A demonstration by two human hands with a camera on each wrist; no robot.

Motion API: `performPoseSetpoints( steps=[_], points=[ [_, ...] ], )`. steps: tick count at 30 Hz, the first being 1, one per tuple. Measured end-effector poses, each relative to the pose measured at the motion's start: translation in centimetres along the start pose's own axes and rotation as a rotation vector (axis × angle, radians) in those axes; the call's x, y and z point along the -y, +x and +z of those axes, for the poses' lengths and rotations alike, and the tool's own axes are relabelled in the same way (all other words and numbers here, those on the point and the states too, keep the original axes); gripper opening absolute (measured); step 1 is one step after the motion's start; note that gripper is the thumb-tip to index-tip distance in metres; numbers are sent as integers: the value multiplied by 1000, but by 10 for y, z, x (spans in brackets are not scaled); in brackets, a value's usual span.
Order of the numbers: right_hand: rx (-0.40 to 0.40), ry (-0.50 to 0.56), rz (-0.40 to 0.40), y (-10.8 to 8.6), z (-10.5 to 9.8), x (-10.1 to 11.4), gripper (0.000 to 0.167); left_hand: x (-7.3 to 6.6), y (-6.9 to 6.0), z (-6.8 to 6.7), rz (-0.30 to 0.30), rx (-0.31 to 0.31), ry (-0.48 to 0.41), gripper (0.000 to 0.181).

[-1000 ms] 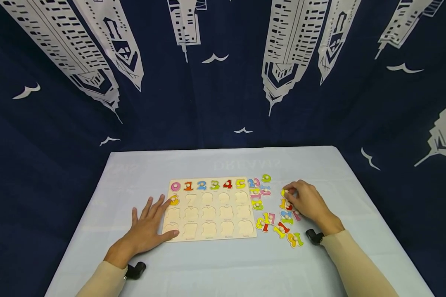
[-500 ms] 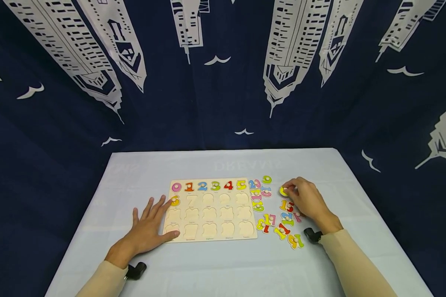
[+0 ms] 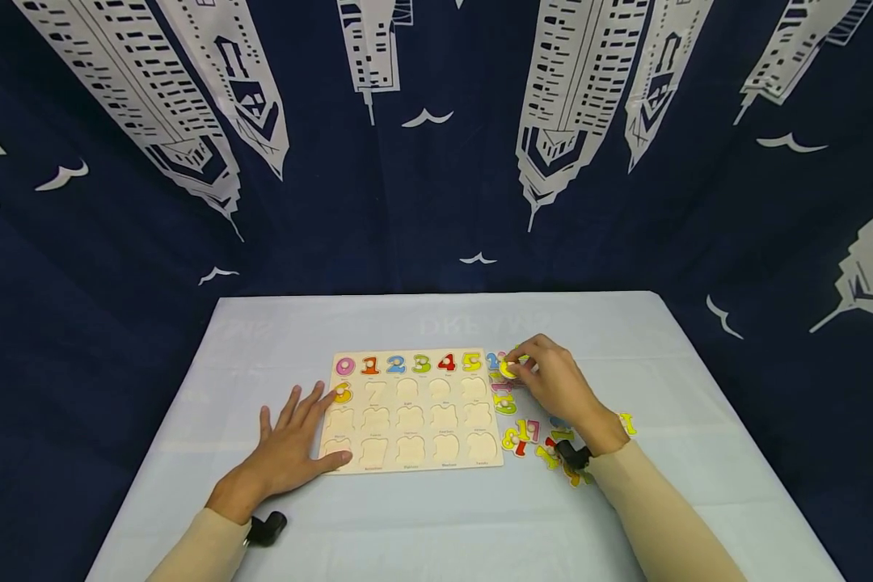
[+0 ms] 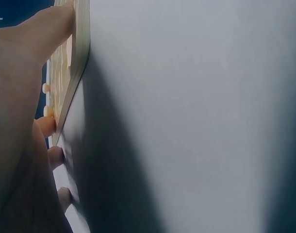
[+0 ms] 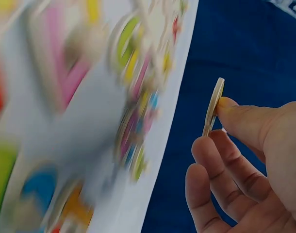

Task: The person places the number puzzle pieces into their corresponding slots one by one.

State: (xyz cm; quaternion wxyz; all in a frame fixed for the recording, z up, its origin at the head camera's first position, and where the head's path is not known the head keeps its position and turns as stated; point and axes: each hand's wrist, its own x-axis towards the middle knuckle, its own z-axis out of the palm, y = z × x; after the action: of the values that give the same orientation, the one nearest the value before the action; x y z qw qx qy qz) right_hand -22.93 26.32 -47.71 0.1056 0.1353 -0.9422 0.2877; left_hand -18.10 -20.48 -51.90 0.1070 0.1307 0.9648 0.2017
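Navy cloth [image 3: 407,202] printed with white towers and birds hangs at the twelve o'clock side of a white-covered table [image 3: 407,525]. Near the table's middle, the right hand [image 3: 558,381] pinches a yellow piece [image 3: 507,371] between thumb and fingertips, its other fingers bent loosely. The piece is lifted off the table, seen edge-on in the right wrist view; the fingers cover too much of it for its numeral to be read.

Just beside it at nine o'clock lies a blue numeral [image 3: 492,361], partly in sight. At six o'clock come a green numeral [image 3: 504,403] and then a cluster of loose number pieces [image 3: 511,439]. More pieces lie toward five o'clock, where the right wrist's black camera [image 3: 571,455] and the forearm get in the way and hide some of them. At four o'clock a yellow 1 [image 3: 628,423] shows past the wrist.

Toward eight o'clock from the held piece is the wooden board [image 3: 411,427]. Its far row carries 0 to 5, and a yellow 6 [image 3: 343,393] begins the second row; the other recesses show pale wood. At the board's own nine o'clock edge, the left hand [image 3: 284,457] lies flat with fingers spread, grasping nothing: its thumb rests on the board at eight o'clock, and its index fingertip is close by the 6.
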Motion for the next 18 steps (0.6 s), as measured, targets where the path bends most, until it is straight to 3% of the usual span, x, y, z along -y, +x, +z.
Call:
performPoseSetpoints(
  steps=[12,18],
  points=[
    [124,90,-165,23,58,63,8,1,1,-1,6,-5,7,119],
    [203,70,-158,32,88,93,8,-1,1,0,-1,2,21,121]
  ],
)
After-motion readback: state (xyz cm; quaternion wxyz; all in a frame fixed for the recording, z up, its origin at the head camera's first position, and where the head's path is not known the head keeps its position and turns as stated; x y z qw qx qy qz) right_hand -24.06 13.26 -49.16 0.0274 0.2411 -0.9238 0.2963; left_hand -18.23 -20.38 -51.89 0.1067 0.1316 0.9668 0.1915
